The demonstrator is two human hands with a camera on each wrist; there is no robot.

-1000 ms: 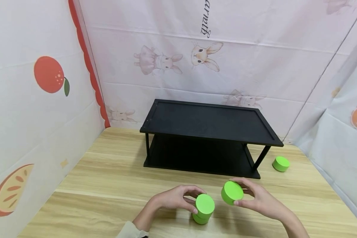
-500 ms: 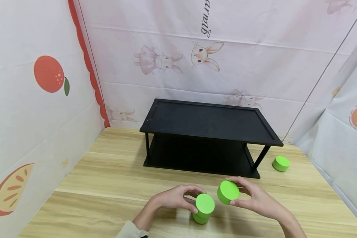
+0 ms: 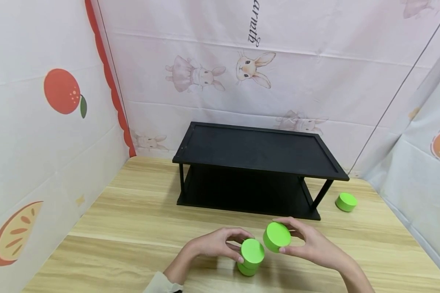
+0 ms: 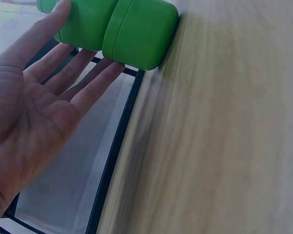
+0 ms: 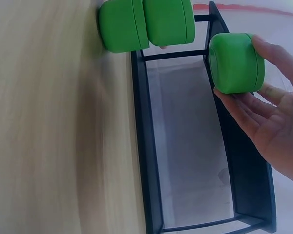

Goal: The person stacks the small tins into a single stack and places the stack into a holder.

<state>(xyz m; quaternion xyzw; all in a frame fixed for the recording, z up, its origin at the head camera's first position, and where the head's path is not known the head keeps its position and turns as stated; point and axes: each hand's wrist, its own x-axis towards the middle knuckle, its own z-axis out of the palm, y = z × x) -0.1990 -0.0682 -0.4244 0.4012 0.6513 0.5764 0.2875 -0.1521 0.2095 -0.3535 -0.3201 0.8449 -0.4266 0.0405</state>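
Observation:
Two green round lidded containers stand stacked on the table, the upper container [image 3: 252, 250] a little offset on the lower container [image 3: 247, 269]. My left hand [image 3: 220, 244] grips the upper one, thumb on its near side and fingers behind it. Just right of the stack and above it, my right hand [image 3: 311, 246] holds a third green container [image 3: 277, 237] in the air, slightly tilted, between thumb and fingers. A small gap separates it from the stack. In the right wrist view the held container [image 5: 236, 63] shows its seam and rounded base; the stack's lower container [image 5: 121, 25] touches the table.
Behind the hands stands a black two-tier rack [image 3: 256, 148] with bare shelves. Another green container [image 3: 346, 202] sits on the wooden table [image 3: 132, 228] right of the rack. Printed cloth walls [image 3: 212, 36] enclose the back and sides.
My right hand has moved left with its green container, bringing it closer to the stack. The left hand and the stack have stayed in place.

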